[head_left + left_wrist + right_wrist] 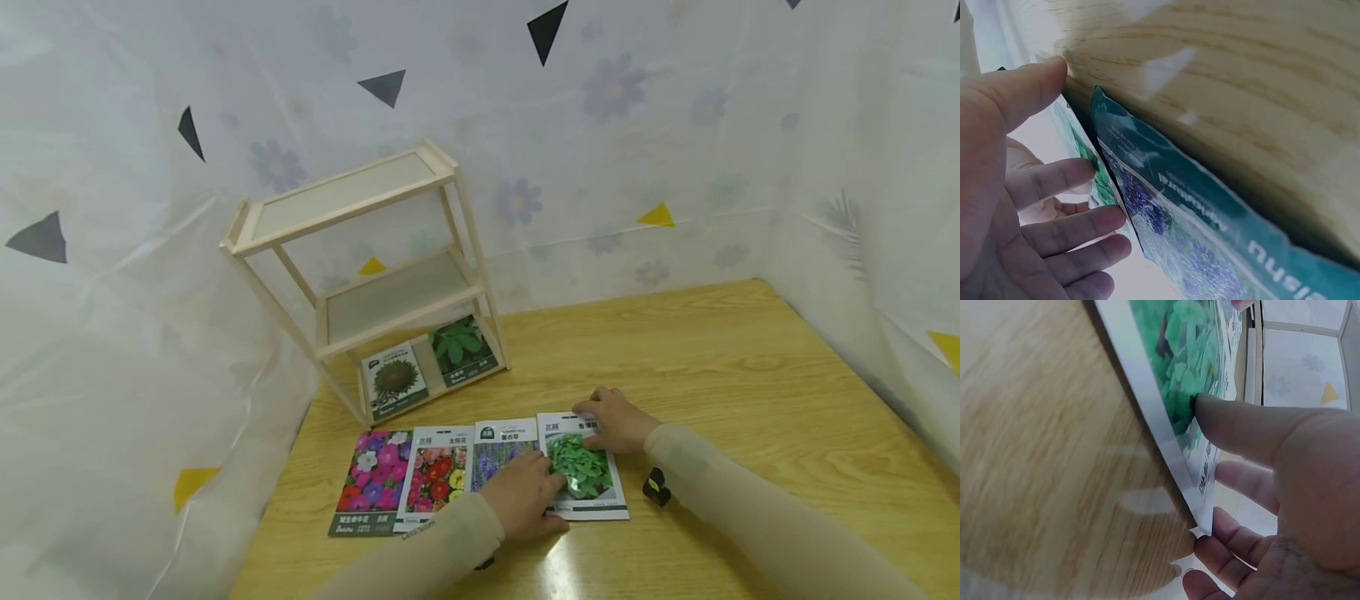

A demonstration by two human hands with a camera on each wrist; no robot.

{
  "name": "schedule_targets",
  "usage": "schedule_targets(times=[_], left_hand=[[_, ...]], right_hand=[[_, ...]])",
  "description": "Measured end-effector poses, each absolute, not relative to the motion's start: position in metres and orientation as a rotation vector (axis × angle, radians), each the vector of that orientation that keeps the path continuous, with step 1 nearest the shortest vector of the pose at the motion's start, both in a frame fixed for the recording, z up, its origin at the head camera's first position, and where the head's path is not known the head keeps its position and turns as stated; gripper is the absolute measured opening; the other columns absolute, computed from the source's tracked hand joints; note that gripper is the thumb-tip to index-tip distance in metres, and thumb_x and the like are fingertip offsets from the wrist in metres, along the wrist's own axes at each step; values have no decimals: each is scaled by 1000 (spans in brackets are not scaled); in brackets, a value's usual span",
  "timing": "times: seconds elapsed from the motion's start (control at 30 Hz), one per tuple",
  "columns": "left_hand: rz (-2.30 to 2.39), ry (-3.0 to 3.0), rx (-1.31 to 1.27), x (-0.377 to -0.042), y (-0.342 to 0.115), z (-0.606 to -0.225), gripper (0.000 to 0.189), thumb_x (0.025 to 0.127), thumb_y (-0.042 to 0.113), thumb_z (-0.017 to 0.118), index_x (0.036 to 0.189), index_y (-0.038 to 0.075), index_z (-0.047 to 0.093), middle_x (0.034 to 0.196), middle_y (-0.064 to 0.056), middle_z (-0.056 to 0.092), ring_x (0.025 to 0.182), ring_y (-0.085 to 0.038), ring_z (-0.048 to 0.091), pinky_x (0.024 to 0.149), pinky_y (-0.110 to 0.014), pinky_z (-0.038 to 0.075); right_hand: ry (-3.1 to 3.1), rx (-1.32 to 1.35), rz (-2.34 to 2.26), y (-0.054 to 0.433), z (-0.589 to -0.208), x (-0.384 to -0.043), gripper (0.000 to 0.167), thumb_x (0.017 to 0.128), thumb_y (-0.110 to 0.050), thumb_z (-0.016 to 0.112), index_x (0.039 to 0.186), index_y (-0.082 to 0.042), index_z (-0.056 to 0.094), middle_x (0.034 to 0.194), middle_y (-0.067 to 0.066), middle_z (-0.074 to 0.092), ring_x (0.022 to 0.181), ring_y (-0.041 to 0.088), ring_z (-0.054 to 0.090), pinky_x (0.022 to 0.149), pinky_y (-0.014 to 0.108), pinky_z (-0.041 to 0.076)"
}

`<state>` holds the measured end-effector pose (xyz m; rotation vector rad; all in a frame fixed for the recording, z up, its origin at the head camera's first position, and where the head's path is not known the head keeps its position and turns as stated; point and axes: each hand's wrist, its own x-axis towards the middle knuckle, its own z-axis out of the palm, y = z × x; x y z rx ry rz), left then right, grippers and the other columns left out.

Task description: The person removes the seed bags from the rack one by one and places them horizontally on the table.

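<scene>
Four seed packets lie in a row on the table. The rightmost, with green leaves (579, 463), is under my right hand (617, 421). In the right wrist view, my right thumb (1235, 425) rests on its face and the fingers bend about its top corner. My left hand (525, 492) lies across the seam between this packet and the purple-flower packet (495, 458), its fingers fairly straight and touching them. In the left wrist view, the left thumb (1038, 87) is at the lower edge. Further left are a red-and-yellow flower packet (435, 479) and a pink-flower packet (375, 475).
Behind the row stands a small wooden shelf rack (360, 200). On its bottom tier lie a brown spiky-flower packet (395, 379) and a green-leaf packet (461, 346). White patterned sheeting (517, 125) surrounds the wooden table (720, 367).
</scene>
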<state>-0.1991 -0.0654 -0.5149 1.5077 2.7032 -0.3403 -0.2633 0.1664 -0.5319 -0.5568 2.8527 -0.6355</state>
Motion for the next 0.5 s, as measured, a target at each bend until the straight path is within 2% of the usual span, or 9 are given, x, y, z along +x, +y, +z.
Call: schedule_targets(times=[0.5], left_hand=[[-313,2692,1503,-198,-70,-511,60,87,65,54,125,18,61,121,-3,60,117,-18,53,106,-33,37]], right_hand=[[2857,-556,-623,167,-535,-266,56,80,-36,78,130,-19,60,120,12,49,109,31,46,88,49,47]])
